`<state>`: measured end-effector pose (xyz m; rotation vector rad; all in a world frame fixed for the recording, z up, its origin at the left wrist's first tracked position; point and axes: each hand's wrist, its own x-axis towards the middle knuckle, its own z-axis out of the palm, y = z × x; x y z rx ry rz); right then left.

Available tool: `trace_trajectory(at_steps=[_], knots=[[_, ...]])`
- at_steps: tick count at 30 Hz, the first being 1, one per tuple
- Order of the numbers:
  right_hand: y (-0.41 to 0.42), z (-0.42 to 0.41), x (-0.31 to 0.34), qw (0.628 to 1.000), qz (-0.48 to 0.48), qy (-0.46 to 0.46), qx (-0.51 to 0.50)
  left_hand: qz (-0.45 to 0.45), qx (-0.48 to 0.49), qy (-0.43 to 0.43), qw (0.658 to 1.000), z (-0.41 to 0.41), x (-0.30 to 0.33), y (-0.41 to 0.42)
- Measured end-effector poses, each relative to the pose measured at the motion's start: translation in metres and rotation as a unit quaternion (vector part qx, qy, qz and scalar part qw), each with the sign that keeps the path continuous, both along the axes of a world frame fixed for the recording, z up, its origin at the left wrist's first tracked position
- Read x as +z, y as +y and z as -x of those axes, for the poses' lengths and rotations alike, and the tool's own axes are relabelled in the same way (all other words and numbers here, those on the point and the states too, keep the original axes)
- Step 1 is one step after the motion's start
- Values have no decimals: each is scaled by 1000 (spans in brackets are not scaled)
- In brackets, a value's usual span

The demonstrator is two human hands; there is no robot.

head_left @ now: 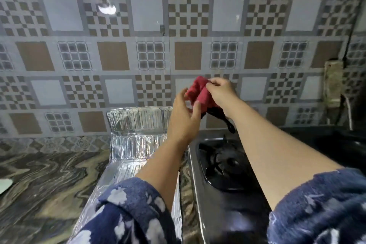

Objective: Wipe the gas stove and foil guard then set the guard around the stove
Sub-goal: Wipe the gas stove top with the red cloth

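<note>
— Fingers first: what has the right hand got?

— Its fingertips are pinched shut on the top edge of a red cloth, thumb and forefinger pressed together, the other fingers curled in beside them.

— And the left hand?

— Half open. The fingers are spread and loosely curved, with the thumb lying against the lower edge of the cloth and the fingertips touching its left side. It cups the cloth rather than clamps it.

— How do the arms sit?

— Both forearms are bare below pushed-up blue floral sleeves and reach forward and up, so the two hands meet in the air in front of the patterned tile wall. The right wrist bends downward toward the cloth; the left palm faces right.

— Where is the gas stove from there?

— Below the fingers and a little to their right, on the marbled counter, its black burner under the right forearm. A dark piece shows just beneath the right wrist; I cannot tell what it is.

— The foil guard?

— Below and left of the fingers, standing beside the stove's left edge, its ribbed back panel upright against the wall and a side panel running toward the left sleeve
</note>
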<state>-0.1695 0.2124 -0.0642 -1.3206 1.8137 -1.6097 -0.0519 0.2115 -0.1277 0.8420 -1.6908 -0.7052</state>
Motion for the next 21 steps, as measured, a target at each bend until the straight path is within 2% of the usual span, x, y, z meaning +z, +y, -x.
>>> trace_trajectory(at_steps=[2, 5, 7, 11, 14, 18, 21], knots=[[35, 5, -23, 998, -40, 38, 7, -23, 29, -38, 999, -4, -31, 26], [83, 8, -57, 991, -104, 82, 15, -27, 55, -185, 981, -14, -74, 60], [110, 7, -78, 984, -140, 105, 15, -28, 44, -265, 963, -21, -96, 81], [150, 7, -118, 963, -202, 180, 16, -10, -8, -358, 934, -31, -130, 119], [173, 9, -154, 945, -225, 236, 15, -35, -26, -435, 899, -34, -150, 138], [196, 16, -181, 883, -222, 413, -36, -52, -27, -471, 880, -32, -159, 148], [202, 10, -184, 877, -163, 450, 32, -52, -23, -470, 881, -33, -162, 149]])
